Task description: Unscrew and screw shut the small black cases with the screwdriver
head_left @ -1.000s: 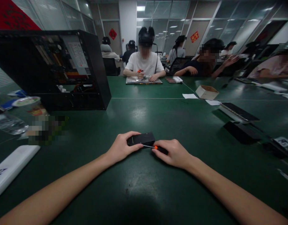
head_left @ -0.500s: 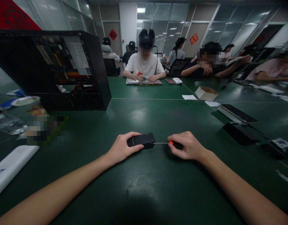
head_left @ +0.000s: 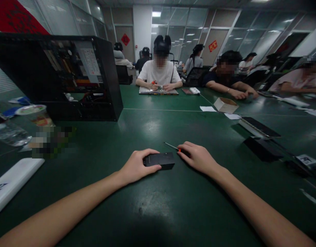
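Note:
A small black rectangular box (head_left: 161, 159) lies on the green table, its right end facing my other hand. My left hand (head_left: 137, 166) is closed around the box's left end, thumb on the near side and fingers on the far side. Just right of the box, my right hand (head_left: 196, 156) is closed on a screwdriver (head_left: 171, 146) with an orange-tipped handle. The thin metal shaft points up and left, past the box's far right corner and apart from it. Most of the handle is hidden in my palm.
An open black computer case (head_left: 106, 79) stands at the left, with a lidded cup (head_left: 36, 115) and a white power strip-like block (head_left: 16, 183) nearer. At the right are a black-topped device (head_left: 260, 126) and a small cardboard box (head_left: 226, 105). A co-worker (head_left: 159, 73) sits opposite.
The screwdriver's shaft has come away from the box's right end and swung to point up-left. My left hand and the box have shifted slightly right and nearer; my right hand has moved slightly left.

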Tool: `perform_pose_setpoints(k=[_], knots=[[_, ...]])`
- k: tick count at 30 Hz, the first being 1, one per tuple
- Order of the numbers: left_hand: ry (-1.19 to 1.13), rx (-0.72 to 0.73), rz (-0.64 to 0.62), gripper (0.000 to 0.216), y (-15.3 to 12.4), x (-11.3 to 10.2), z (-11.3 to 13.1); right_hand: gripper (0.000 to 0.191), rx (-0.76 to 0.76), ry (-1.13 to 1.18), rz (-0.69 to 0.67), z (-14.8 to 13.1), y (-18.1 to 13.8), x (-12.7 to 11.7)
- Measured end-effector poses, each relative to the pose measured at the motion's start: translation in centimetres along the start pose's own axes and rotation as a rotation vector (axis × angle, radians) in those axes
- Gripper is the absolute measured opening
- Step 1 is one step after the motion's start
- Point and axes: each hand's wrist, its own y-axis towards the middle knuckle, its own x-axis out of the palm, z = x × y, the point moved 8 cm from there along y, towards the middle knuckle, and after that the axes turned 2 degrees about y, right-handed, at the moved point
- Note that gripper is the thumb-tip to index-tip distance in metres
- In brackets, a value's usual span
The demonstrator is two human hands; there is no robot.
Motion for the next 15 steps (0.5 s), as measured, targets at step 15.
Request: perform_pose_setpoints(k=[15], knots=[[0.027,0.086,-0.016,0.042,-0.4,0.3,0.8,0.046,-0.424,0.143,0.158,-7.2,-1.7,-1.8]])
